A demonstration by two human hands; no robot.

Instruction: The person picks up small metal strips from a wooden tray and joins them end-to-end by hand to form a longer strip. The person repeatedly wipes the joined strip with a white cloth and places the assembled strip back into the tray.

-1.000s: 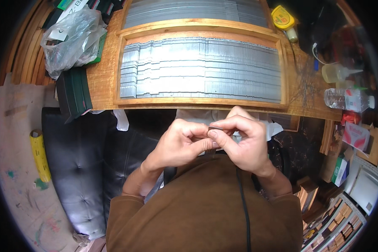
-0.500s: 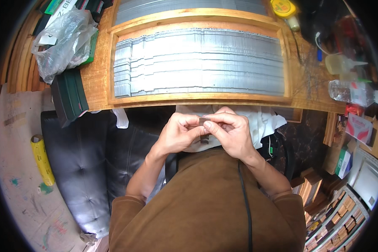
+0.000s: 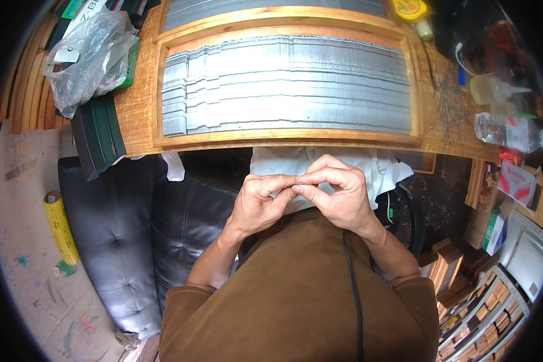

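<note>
Head view, on my feed, is filled across its lower middle by a brown shirt (image 3: 301,283), with a wooden bench (image 3: 136,123) above it. On the bench sits the wooden tray (image 3: 289,140), which I use as my landmark, packed with rows of grey metal strips (image 3: 289,90). Below the tray and to its left I have a black tufted seat (image 3: 114,223); just below its near edge, a white cloth (image 3: 371,170). A clear plastic bag (image 3: 90,63) lies to the tray's left, a clear bottle (image 3: 508,131) to its right.

The change I catch is at the fingertips: half a second ago a small dark piece showed its flat face there, and now I cannot make that face out. I judge it is turned edge-on or covered by the fingers, so the close handwork goes on but I can no longer read the piece's angle.

Both forearms rise from the lower part of my picture and slant inward, so the left hand (image 3: 262,199) and the right hand (image 3: 344,196) meet below the middle of the tray. Each index finger reaches across on top with its thumb underneath, and the right one curls into a rounder loop. The tips are together, clamped, as I judge, on the small dark piece; its place would be right between them, nearer me than the tray and apart from it.
</note>
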